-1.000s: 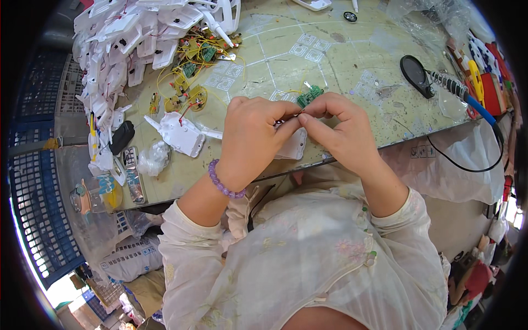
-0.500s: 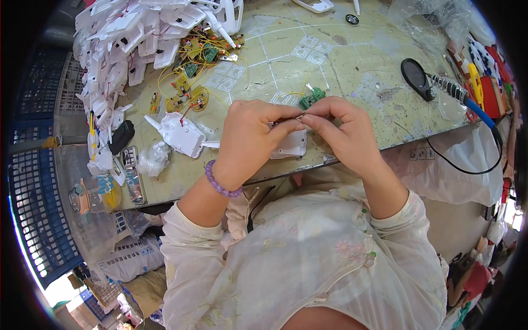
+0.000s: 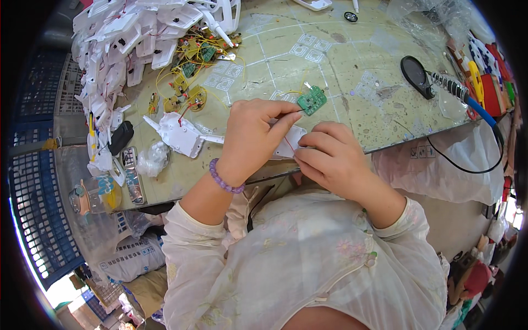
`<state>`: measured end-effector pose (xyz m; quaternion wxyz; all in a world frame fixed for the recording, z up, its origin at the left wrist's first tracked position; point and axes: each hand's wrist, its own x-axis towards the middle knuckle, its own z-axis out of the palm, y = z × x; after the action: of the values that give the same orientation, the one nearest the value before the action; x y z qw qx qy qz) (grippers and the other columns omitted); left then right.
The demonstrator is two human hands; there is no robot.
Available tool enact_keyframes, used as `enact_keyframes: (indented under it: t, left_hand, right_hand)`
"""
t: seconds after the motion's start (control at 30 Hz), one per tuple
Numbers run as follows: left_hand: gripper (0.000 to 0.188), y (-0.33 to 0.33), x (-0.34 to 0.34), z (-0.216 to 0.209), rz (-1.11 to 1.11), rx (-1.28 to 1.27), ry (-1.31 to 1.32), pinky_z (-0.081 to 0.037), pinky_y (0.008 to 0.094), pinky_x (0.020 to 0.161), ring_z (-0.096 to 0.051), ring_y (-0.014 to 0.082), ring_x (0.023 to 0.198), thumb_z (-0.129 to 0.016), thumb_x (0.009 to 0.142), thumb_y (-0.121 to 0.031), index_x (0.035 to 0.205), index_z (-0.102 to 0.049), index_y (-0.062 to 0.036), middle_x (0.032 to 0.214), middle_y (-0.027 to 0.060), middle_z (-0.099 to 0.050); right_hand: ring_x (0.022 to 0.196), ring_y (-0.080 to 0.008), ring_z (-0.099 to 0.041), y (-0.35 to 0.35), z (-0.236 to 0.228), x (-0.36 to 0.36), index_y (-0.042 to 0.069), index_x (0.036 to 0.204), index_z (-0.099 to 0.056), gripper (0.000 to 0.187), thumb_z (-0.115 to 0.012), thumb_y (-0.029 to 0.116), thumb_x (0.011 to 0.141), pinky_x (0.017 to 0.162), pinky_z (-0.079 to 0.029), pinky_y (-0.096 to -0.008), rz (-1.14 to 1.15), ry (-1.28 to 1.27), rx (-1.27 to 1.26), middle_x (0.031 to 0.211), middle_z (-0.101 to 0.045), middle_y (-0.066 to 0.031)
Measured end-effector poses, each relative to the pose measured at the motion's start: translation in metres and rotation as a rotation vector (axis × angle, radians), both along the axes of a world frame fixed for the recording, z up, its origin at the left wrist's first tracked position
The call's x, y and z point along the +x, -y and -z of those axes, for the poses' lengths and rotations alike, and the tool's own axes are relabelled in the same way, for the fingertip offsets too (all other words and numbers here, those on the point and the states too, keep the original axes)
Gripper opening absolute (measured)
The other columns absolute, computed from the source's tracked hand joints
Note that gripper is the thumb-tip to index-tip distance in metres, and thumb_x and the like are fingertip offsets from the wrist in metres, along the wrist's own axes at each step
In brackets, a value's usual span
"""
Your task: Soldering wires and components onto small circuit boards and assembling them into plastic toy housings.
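Observation:
A green circuit board sits just beyond the fingertips of my left hand. That hand is closed in a pinch on a thin dark wire running to the board. My right hand is lower and nearer to me, its fingers closed around the end of a thin red wire. Between and below the hands lies a white plastic housing, mostly covered by them. Left of my left hand lies another white housing with a short red wire on it.
White plastic housings are heaped at the far left. Beside them lie tangled yellow wires and small boards. A black ring-shaped holder and a coiled metal stand with a blue-handled tool occupy the right. Clear plastic film lies behind.
My hands have moved apart. The right hand has come nearer to me and down, and a red wire now shows at its fingers. The green board has turned and shows more fully.

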<state>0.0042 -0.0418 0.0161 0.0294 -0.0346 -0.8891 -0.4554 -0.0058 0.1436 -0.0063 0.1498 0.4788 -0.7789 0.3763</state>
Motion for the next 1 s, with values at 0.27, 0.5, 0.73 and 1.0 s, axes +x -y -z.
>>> enact_keyframes:
  t: [0.27, 0.5, 0.73, 1.0]
  left_hand:
    - [0.008, -0.004, -0.002, 0.007, 0.036, 0.054, -0.114, -0.045, 0.0318, 0.058, -0.061, 0.0224, 0.061, -0.069, 0.076, -0.011, 0.080, -0.072, -0.0049, 0.070, 0.0085, -0.065]
    - [0.008, -0.009, -0.001, 0.011, -0.014, 0.106, -0.036, -0.046, 0.0324, 0.055, -0.060, 0.0222, 0.059, -0.071, 0.073, -0.009, 0.077, -0.070, -0.0021, 0.066, 0.0098, -0.063]
    - [0.007, -0.014, 0.006, 0.007, -0.016, -0.044, -0.103, -0.048, 0.0309, 0.059, -0.062, 0.0221, 0.067, -0.070, 0.073, -0.006, 0.078, -0.068, -0.0015, 0.074, 0.0092, -0.062]
    - [0.010, -0.017, 0.003, 0.000, 0.081, 0.049, 0.029, -0.049, 0.0293, 0.062, -0.062, 0.0216, 0.069, -0.068, 0.077, -0.007, 0.084, -0.066, 0.0005, 0.080, 0.0103, -0.062]
  right_hand:
    - [0.088, -0.0291, -0.056, -0.021, -0.003, -0.030, 0.005, 0.088, -0.062, 0.020, -0.071, 0.017, 0.074, 0.074, -0.045, -0.0387, 0.235, 0.262, -0.106, 0.093, -0.062, -0.0111]
    - [0.096, -0.0276, -0.052, -0.001, -0.003, -0.042, 0.006, 0.101, -0.058, 0.038, -0.071, 0.021, 0.069, 0.078, -0.042, -0.0382, 0.349, 0.113, 0.216, 0.097, -0.057, -0.0082]
    - [0.098, -0.0291, -0.055, -0.017, -0.002, -0.040, 0.002, 0.110, -0.057, 0.041, -0.072, 0.013, 0.074, 0.085, -0.045, -0.0384, 0.277, 0.181, -0.039, 0.106, -0.059, -0.0127]
    - [0.077, -0.0067, -0.050, -0.127, 0.001, -0.044, 0.003, 0.106, -0.056, 0.021, -0.065, 0.006, 0.086, 0.068, -0.042, -0.0195, 0.898, 0.358, -0.960, 0.091, -0.056, -0.0012]
